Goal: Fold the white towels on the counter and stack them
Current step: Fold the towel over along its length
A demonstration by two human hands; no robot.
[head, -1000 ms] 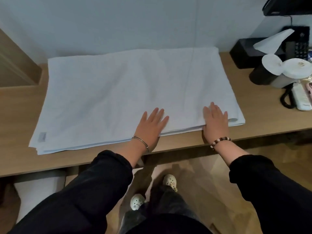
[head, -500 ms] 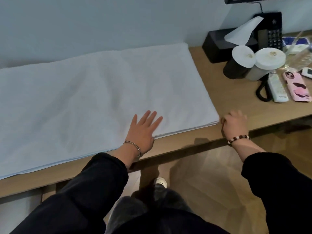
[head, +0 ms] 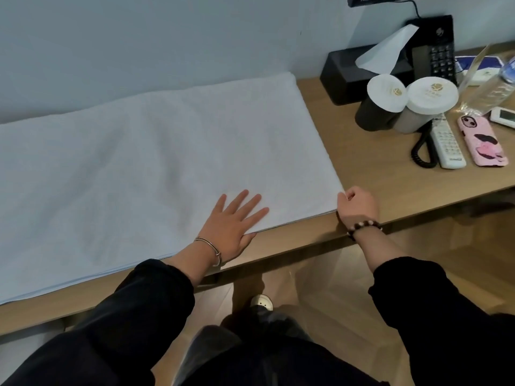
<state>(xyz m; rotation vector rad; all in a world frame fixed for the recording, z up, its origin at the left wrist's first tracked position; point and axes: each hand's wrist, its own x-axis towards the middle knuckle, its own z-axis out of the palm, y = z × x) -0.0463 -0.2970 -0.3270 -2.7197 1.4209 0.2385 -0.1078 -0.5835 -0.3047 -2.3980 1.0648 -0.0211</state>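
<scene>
Pale wall backed the wooden worktop (head: 367,179), where the white towel (head: 167,162) lay spread under the left hand (head: 231,222), which pressed flat with fingers splayed, probably anchoring it. Just beside it, the right hand (head: 358,207) pinched the near corner, seemingly to begin a fold.

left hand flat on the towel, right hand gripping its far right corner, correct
No: the head view shows the right hand gripping the towel's near right corner, at the counter's front edge. The left hand does lie flat on it.

pale wall (head: 167,37), wooden counter (head: 376,174), wood floor (head: 334,302).
</scene>
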